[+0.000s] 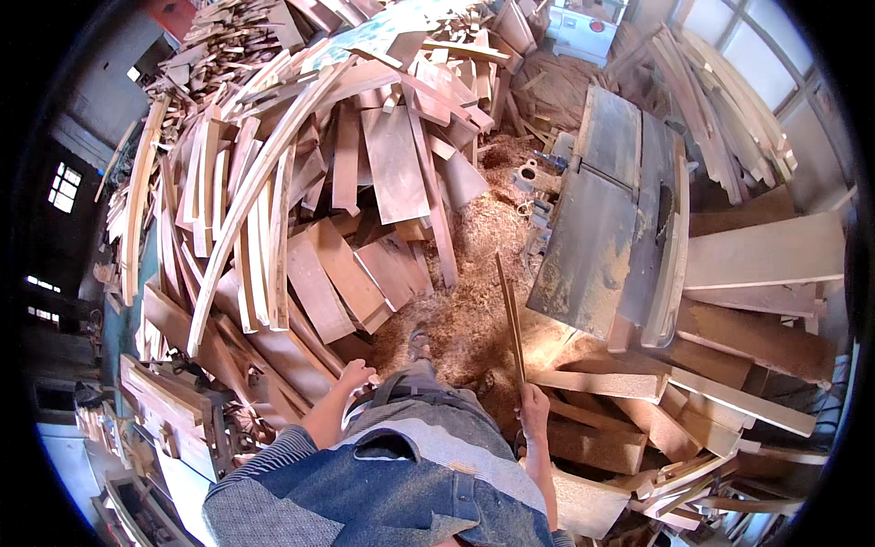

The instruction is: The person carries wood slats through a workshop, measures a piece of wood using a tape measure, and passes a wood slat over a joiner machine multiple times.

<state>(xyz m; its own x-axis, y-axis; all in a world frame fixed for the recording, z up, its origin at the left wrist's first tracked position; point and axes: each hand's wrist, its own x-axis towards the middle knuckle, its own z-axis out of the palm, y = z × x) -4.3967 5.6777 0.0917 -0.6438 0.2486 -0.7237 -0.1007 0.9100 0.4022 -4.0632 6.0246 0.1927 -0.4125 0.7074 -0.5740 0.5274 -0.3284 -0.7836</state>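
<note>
My right hand [533, 407] is closed around the lower end of a thin wooden strip [512, 324]. The strip is long and narrow, points away from me, and stands out over the sawdust-covered floor [460, 314]. At my left side, my left hand [356, 375] hangs near my waist with its fingers curled in. Nothing shows in it, and it is close to the long boards [287, 369] leaning at the left. Below my hands are my dusty dark apron and one sandalled foot [419, 345].
A flat-topped machine [588, 242], dusted with sawdust, stands ahead on the right. High piles of planks [342, 146] rise at the left and far side. Loose boards [606, 447] lie heaped at the near right, and tall planks [725, 109] lean by the window.
</note>
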